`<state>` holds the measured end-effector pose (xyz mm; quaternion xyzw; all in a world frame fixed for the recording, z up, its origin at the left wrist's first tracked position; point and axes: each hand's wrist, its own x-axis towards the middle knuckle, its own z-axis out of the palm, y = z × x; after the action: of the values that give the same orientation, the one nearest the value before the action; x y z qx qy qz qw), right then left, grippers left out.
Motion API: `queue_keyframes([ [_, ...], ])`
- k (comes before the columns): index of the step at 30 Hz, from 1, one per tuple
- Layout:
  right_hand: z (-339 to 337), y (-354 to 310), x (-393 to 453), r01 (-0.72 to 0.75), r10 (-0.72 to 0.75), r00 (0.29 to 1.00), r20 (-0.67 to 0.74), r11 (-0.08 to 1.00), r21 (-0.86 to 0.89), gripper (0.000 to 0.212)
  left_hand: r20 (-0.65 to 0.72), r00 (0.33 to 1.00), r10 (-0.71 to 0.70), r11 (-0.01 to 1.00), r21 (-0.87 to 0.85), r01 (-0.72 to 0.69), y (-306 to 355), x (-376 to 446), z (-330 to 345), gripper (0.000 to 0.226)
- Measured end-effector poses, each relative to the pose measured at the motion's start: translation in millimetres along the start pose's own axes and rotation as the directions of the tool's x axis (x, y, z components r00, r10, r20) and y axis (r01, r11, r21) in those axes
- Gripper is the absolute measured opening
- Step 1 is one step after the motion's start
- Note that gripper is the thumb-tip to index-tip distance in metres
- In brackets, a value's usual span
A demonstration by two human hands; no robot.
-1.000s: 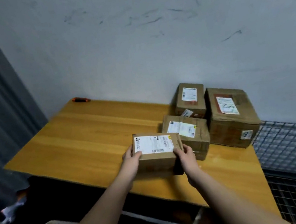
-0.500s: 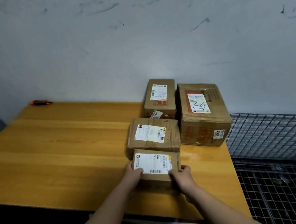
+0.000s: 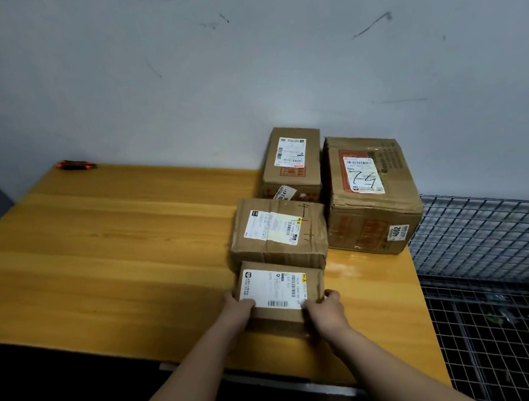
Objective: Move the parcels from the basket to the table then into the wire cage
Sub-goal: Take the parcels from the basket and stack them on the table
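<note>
Parcel-sorting room: labelled cardboard parcels on a wooden table, wire cage beside.

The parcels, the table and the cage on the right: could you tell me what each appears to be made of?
Parcels such as the nearest parcel: brown matte cardboard, creased, with white paper labels. Table: apparently wood or wood-look laminate, grain lines and a slight sheen. Wire cage: thin crossed bars, probably light-coated metal.

dim, soft, wide-angle edge distortion
</note>
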<state>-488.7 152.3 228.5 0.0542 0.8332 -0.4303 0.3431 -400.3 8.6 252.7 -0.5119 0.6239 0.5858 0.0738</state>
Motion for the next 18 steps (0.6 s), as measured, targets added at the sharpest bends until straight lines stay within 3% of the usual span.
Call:
queue_keyframes([
  [2, -5.6, -8.2, -14.7, 0.076, -0.099, 0.983, -0.155, 0.986, -0.147, 0.065, -0.034, 0.999, 0.019, 0.999, -0.048, -0.020, -3.2, -3.9, -8.7, 0.065],
  [4, -9.7, -21.1, -31.8, 0.188, -0.266, 0.918, -0.292, 0.945, -0.269, 0.058, -0.114, 0.992, 0.050, 0.996, -0.073, -0.059, -6.3, -9.5, -23.6, 0.061],
  [6, -2.8, -36.2, -46.4, 0.305, -0.417, 0.857, -0.303, 0.884, -0.354, 0.049, -0.213, 0.974, 0.083, 0.996, -0.019, -0.089, -12.6, -18.9, -48.9, 0.047],
  [9, 27.3, -60.7, -65.2, 0.443, -0.551, 0.824, -0.133, 0.772, -0.456, 0.039, -0.319, 0.937, 0.141, 0.988, 0.107, -0.112, -28.6, -37.3, -97.6, 0.028],
  [12, 78.2, -79.8, -95.6, 0.588, -0.624, 0.779, 0.067, 0.689, -0.424, 0.028, -0.438, 0.873, 0.216, 0.968, 0.212, -0.133, -60.6, -64.4, -156.6, 0.020],
  [18, 199.2, -72.2, -155.3, 0.739, -0.622, 0.667, 0.410, 0.484, -0.469, 0.023, -0.657, 0.724, 0.213, 0.915, 0.393, 0.087, -170.9, -126.0, -262.8, 0.015],
])
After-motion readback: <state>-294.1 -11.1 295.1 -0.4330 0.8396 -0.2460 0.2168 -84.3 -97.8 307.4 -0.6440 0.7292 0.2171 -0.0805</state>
